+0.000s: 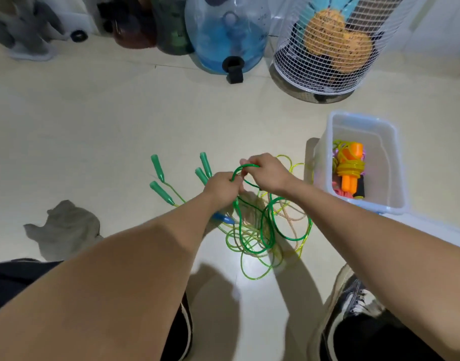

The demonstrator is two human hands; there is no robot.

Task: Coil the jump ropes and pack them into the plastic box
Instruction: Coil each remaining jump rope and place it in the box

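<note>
Surface: pale tiled floor [93,121] | on it: tangled jump ropes [262,230], green handles [158,168], clear plastic box [390,162], grey cloth [64,227], water jug [223,32], wire basket [325,48].

Floor [119,121]: pale cream glossy tile, one grout line running across at the far side. Landmark was a large translucent blue water jug [227,32] with a black spigot. Right of the jug stood a white wire-mesh basket [325,48] holding orange balls; left of it, dark bottles [150,24]. Well nearer than the jug, to its left, lay a crumpled grey cloth [64,227]. Light glared off the tile.
</note>
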